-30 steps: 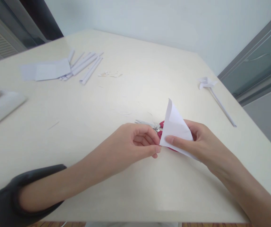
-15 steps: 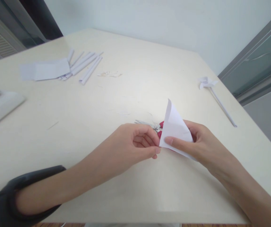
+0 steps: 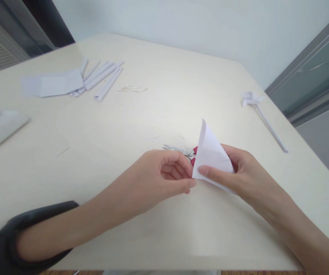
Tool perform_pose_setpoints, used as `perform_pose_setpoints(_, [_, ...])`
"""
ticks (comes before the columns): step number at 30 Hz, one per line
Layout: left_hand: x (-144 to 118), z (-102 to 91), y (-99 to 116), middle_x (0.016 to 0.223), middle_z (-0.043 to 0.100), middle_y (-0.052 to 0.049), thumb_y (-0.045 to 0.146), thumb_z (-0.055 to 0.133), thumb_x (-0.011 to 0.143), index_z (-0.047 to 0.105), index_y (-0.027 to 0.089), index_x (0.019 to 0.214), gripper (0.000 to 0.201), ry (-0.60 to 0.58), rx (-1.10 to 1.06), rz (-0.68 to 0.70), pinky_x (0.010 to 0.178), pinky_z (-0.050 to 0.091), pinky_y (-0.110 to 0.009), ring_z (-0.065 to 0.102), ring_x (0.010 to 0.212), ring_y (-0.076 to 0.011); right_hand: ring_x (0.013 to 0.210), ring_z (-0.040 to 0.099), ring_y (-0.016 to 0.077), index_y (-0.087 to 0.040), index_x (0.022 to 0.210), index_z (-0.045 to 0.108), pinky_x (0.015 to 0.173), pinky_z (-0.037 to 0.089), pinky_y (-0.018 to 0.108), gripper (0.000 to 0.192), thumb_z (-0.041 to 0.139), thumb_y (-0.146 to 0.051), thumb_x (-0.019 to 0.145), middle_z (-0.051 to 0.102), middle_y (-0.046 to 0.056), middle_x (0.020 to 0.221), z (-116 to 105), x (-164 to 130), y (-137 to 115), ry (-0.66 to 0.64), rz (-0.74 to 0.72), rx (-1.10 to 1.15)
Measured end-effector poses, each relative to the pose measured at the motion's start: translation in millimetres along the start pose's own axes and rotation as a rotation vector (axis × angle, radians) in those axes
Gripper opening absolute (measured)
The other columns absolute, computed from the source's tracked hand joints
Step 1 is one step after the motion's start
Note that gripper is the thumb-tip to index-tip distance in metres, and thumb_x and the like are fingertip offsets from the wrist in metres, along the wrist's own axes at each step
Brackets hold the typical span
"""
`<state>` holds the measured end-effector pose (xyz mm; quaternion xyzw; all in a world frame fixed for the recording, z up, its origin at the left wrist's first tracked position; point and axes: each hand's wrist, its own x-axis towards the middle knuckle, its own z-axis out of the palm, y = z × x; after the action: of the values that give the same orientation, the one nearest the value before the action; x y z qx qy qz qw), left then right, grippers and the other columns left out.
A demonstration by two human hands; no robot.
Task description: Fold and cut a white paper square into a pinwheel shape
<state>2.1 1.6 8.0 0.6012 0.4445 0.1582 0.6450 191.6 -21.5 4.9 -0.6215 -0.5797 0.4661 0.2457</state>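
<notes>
Paper [image 3: 211, 152], folded to a white triangle, stands point-up at centre table, pinched between both hands. Right hand [image 3: 243, 175] has thumb and fingers closed on its right side, forefinger along the lower edge; left hand [image 3: 160, 179] curls in, fingertips nipping the left corner. Scissors [image 3: 181, 151] with red handles lie right behind, half hidden by the sheet. At ten o'clock, rolled paper sticks [image 3: 104, 76] beside a flat sheet [image 3: 54, 83]. At two o'clock, a paper pinwheel [image 3: 252, 98], well apart.
</notes>
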Motion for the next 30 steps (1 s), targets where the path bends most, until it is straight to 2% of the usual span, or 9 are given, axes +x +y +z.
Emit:
perform_pose_setpoints(14, [2, -1.1, 0, 0.072, 0.067, 0.0, 0.024, 0.056, 0.077, 0.057, 0.02, 0.07, 0.009, -0.007, 0.003, 0.028, 0.075, 0.051, -0.034, 0.065, 0.076, -0.0186, 0.083, 0.063, 0.0241, -0.021, 0.1, 0.062, 0.066, 0.05, 0.034, 0.025, 0.063, -0.035, 0.078, 0.066, 0.005, 0.094, 0, -1, -5, -0.031, 0.017, -0.011])
perform_pose_setpoints(18, [2, -1.7, 0, 0.072, 0.067, 0.0, 0.026, 0.056, 0.077, 0.057, 0.02, 0.07, 0.009, -0.007, 0.011, 0.03, 0.075, 0.051, -0.034, 0.065, 0.076, -0.0189, 0.081, 0.063, 0.0237, -0.022, 0.099, 0.062, 0.062, 0.049, 0.032, 0.027, 0.063, -0.038, 0.078, 0.066, 0.004, 0.093, -1, 0, -3, -0.03, 0.021, -0.019])
perform_pose_setpoints(23, [2, -1.8, -2, 0.07, 0.067, 0.001, 0.026, 0.057, 0.077, 0.058, 0.02, 0.07, 0.009, 0.006, 0.031, -0.009, 0.071, 0.05, -0.031, 0.064, 0.073, -0.0172, 0.078, 0.062, 0.0221, -0.023, 0.102, 0.062, 0.058, 0.047, 0.029, 0.026, 0.059, -0.04, 0.082, 0.065, 0.004, 0.093, -10, -1, -1, -0.148, -0.006, 0.063])
perform_pose_setpoints(26, [3, -2.1, -4, 0.068, 0.067, 0.002, 0.026, 0.058, 0.077, 0.058, 0.02, 0.07, 0.009, 0.021, 0.027, -0.023, 0.068, 0.048, -0.027, 0.063, 0.071, -0.0149, 0.077, 0.06, 0.0202, -0.022, 0.094, 0.062, 0.059, 0.046, 0.027, 0.02, 0.058, -0.038, 0.084, 0.064, 0.004, 0.088, -19, -1, -2, -0.211, -0.033, 0.112])
perform_pose_setpoints(30, [5, -3.4, -7, 0.068, 0.067, 0.003, 0.026, 0.058, 0.078, 0.058, 0.021, 0.072, 0.008, 0.043, 0.022, -0.002, 0.066, 0.046, -0.024, 0.062, 0.069, -0.0126, 0.072, 0.056, 0.015, -0.021, 0.078, 0.059, 0.06, 0.042, 0.023, 0.017, 0.06, -0.037, 0.083, 0.06, 0.001, 0.079, -30, 2, -1, -0.115, -0.068, 0.118])
